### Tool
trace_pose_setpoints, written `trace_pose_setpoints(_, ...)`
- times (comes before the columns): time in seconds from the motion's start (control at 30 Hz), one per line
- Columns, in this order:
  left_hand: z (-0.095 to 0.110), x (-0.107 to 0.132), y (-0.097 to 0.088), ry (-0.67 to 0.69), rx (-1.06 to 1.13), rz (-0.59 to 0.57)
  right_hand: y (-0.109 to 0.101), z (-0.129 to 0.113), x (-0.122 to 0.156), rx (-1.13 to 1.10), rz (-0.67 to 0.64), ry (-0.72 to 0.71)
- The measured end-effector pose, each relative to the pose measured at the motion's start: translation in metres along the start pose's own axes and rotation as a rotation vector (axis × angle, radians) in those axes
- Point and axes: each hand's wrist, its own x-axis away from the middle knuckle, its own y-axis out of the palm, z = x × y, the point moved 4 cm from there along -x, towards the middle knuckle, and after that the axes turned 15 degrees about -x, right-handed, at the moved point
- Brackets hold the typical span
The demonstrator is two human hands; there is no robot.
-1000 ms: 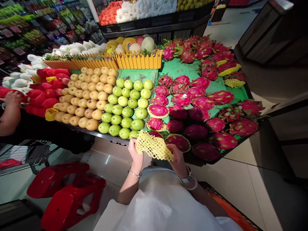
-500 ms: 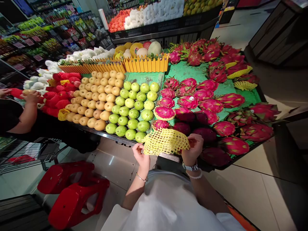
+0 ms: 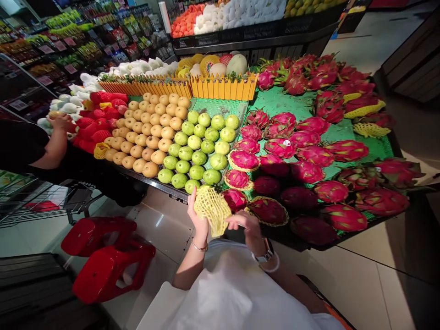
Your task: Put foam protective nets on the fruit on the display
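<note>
A yellow foam fruit net (image 3: 213, 211) is bunched up in front of my body, above the display's front edge. My left hand (image 3: 198, 219) grips it from the left, thumb and fingers along its side. Whether a fruit sits inside the net I cannot tell. From the right, my right hand (image 3: 245, 224) pinches the net's lower right edge between bent fingers. Just beyond the hands lie a dragon fruit (image 3: 234, 200) and another dragon fruit in a yellow net (image 3: 268, 211). Rows of green guavas (image 3: 197, 172) start beyond my left hand.
Round brown pears (image 3: 150, 168) fill the left part of the display. More dragon fruit (image 3: 333, 191) lie on the green mat (image 3: 292, 101) to the right. Two red stools (image 3: 106, 272) stand on the floor. At the far left another person's hand (image 3: 60, 121) holds a fruit.
The net was stretched wide between both hands; now it is gathered up at the left hand. My right hand has moved left and down, uncovering a netted dragon fruit. The view has shifted slightly.
</note>
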Motion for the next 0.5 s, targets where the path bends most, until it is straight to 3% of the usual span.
trace_pose_setpoints(0.07,-0.001,-0.001,-0.007,0.04,0.013,-0.009,-0.02,-0.003,-0.006,-0.001,0.207,-0.002)
trace_pose_setpoints(0.13,-0.002,-0.001,-0.012,0.067,0.048,-0.069,-0.031,-0.007,-0.02,0.12,0.269,-0.009)
trace_pose_setpoints(0.23,0.002,0.003,-0.015,0.11,0.078,-0.225,-0.02,-0.016,-0.046,0.252,-0.054,-0.06)
trace_pose_setpoints(0.3,0.009,0.005,-0.016,0.133,0.08,-0.322,-0.005,-0.017,-0.054,0.252,-0.304,-0.015)
trace_pose_setpoints(0.37,0.017,0.006,-0.016,0.139,0.079,-0.396,0.004,-0.015,-0.056,0.195,-0.412,0.062)
trace_pose_setpoints(0.43,0.022,0.008,-0.015,0.124,0.08,-0.424,0.005,-0.011,-0.054,0.113,-0.317,0.097)
trace_pose_setpoints(0.5,0.023,0.011,-0.014,0.087,0.077,-0.4,-0.004,-0.003,-0.05,0.057,-0.081,0.124)
